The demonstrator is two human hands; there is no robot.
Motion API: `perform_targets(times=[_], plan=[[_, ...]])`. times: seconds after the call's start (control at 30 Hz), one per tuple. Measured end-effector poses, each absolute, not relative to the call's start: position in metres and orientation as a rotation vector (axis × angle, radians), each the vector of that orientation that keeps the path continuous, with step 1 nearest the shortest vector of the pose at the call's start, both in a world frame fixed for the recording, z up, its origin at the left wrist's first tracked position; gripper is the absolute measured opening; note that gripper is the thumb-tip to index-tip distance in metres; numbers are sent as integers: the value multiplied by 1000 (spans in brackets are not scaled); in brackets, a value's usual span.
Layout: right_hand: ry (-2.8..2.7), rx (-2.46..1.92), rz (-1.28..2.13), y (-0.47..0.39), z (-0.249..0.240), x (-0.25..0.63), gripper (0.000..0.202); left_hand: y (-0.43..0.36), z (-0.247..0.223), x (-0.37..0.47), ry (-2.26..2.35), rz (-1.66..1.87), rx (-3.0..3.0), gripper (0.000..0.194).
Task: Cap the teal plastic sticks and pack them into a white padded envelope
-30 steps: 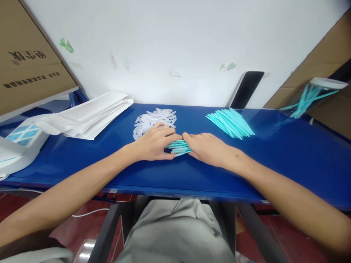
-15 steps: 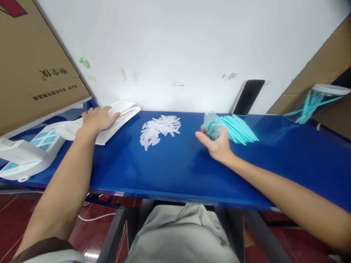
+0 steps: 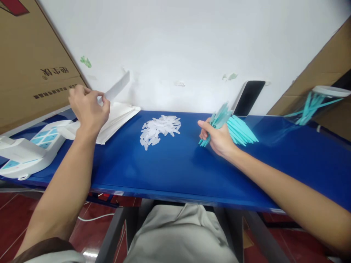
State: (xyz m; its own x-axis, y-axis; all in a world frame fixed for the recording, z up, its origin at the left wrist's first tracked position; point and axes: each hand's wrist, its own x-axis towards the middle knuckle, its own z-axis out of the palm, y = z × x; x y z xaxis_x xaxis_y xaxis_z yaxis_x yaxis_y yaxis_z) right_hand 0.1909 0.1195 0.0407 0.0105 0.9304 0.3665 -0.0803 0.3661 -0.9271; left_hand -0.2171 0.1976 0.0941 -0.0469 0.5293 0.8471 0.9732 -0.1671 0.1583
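Note:
My left hand is raised at the left, pinching one end of a white paper strip that slants up to the right. Below it lies a stack of white paper sleeves. My right hand is closed round a bundle of thin teal sticks with translucent upper ends. Just right of that hand, a pile of teal sticks rests on the table. Small translucent white pieces lie heaped between my hands.
The blue table meets a white wall. A white device with blue panels is at the left, beside a cardboard box. A phone leans on the wall; a clear container of teal sticks lies at the right.
My left hand has lifted from the paper stack with a white strip in its fingers. The bundle in my right hand has tilted, so more of the teal sticks show.

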Motion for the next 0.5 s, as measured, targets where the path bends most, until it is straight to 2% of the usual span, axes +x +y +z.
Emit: perform_targets(times=[0.17,0.37,0.5], plan=[[-1384,-835,1077,119,39,191,41,182,102,-187,-1378,-1233,-1705,38],[-1390,-820,1112,121,32,190,40,173,84,-155,-1057,-1436,-1900,35],[-1382,-832,1143,120,35,188,44,173,69,-139,-1156,-1809,-1985,50]])
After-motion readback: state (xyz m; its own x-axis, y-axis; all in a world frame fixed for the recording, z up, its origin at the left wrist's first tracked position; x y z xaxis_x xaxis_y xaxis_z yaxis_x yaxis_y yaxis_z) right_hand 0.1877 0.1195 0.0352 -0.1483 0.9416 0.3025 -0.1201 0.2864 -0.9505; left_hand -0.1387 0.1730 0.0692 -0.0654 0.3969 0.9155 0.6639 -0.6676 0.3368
